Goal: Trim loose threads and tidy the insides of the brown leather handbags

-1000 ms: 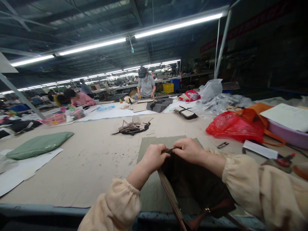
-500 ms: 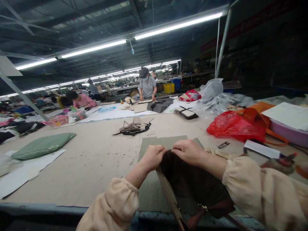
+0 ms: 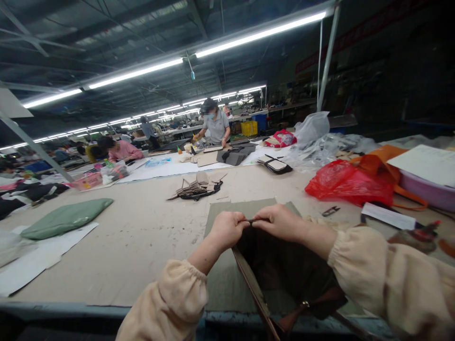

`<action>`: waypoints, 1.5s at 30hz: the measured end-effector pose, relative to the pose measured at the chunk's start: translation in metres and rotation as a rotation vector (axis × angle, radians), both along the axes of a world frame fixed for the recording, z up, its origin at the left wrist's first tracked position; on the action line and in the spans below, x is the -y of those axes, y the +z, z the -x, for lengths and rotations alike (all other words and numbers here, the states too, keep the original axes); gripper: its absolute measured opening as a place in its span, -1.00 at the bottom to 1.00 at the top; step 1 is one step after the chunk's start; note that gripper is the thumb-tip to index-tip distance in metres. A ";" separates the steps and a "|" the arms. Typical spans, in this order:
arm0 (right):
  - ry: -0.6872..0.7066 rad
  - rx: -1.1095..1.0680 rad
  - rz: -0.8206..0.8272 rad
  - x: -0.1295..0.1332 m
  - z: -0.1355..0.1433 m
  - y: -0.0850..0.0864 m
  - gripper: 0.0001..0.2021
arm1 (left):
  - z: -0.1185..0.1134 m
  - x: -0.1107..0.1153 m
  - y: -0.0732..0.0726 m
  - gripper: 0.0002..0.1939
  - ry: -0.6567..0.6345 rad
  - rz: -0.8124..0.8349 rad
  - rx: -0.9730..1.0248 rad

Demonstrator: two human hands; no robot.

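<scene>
A dark olive-brown bag [image 3: 284,270] hangs open toward me at the table's front edge, with brown trim, a strap and a small metal fitting low down. My left hand [image 3: 227,229] pinches its upper edge. Close beside it, my right hand [image 3: 280,221] grips the same edge, thumb and fingers pressed together. Both fingertips nearly meet, and a short stretch of edge shows between them. Beneath the bag lies a flat grey-green fabric sheet [image 3: 222,284], partly hidden by my arms and the bag.
Thread snips [image 3: 331,211], a red plastic bag [image 3: 348,184] and a lilac basin [image 3: 426,192] lie to the right. Ahead is a pile of beige strips [image 3: 197,185]; at left, a green packet [image 3: 67,218]. A co-worker [image 3: 215,125] stands across the table.
My hands have drawn slightly closer on the bag's edge, and the edge between them looks straighter. The co-worker opposite has moved one arm out to the side.
</scene>
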State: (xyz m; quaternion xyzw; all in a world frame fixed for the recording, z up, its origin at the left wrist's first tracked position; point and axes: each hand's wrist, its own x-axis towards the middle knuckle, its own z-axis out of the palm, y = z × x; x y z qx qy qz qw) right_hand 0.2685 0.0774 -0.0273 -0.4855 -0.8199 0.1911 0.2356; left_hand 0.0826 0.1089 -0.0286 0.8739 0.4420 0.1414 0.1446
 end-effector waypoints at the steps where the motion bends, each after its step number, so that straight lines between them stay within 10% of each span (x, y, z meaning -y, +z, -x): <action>1: 0.046 -0.046 0.089 0.000 -0.003 0.001 -0.73 | -0.001 0.000 0.000 -0.74 0.012 -0.019 -0.021; 8: -0.050 -0.085 0.400 0.025 -0.038 0.018 -0.02 | 0.000 0.003 -0.002 -0.71 0.049 -0.086 -0.074; 14: -0.149 0.083 0.299 0.066 -0.039 0.022 -0.70 | 0.003 0.007 0.009 -0.66 -0.123 0.060 -0.034; 29: -0.267 0.041 0.122 0.096 -0.035 0.009 -0.75 | -0.026 0.000 0.009 -0.76 -0.001 -0.177 -0.184; 36: -0.393 0.079 0.048 0.104 -0.039 -0.005 -0.76 | -0.005 -0.003 0.018 -0.55 -0.127 0.513 0.290; 39: -0.402 0.070 0.046 0.103 -0.039 -0.008 -0.77 | 0.009 -0.005 0.023 -0.34 0.014 0.785 0.512; 45: -0.409 0.075 0.036 0.107 -0.037 -0.008 -0.76 | 0.018 0.004 0.033 -0.33 0.193 0.543 0.304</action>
